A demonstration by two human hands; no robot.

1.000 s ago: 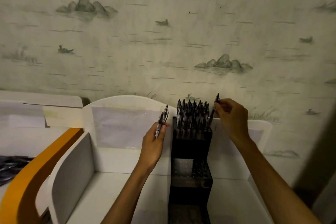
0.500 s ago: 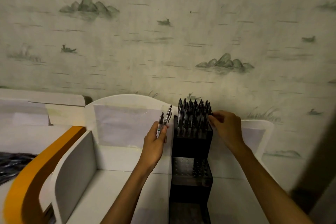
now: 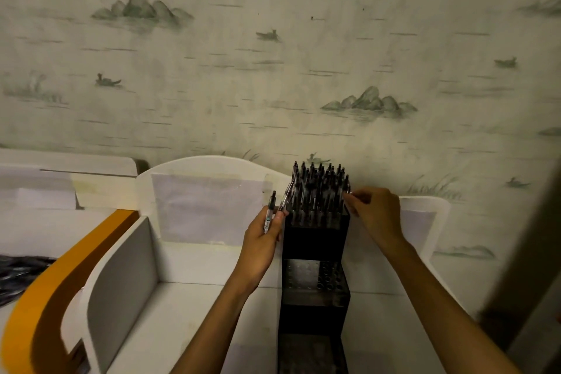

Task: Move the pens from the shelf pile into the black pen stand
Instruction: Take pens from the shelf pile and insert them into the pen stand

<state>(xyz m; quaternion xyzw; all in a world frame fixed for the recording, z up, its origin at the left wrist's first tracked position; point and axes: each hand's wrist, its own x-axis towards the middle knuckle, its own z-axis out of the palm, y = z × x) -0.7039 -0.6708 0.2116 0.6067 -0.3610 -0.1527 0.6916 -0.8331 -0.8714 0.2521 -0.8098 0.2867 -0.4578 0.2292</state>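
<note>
The black stepped pen stand stands on the white shelf, between my hands. Several dark pens fill its top tier, and the middle tier shows bare holes. At the stand's upper left corner my left hand grips two pens, one of which leans towards the stand. My right hand is at the top tier's right edge, its fingertips pinching the upper end of a pen seated in the outer row. A dark pile of pens lies at the far left.
The stand sits in a white shelf compartment with a curved back panel and a grey side wall. An orange curved divider separates it from the pile. Patterned wallpaper rises behind, and a dark post stands at the right.
My right hand has brought its pen down from above the stand into the top tier's right edge. My left hand, with its two pens, has drifted slightly towards the stand.
</note>
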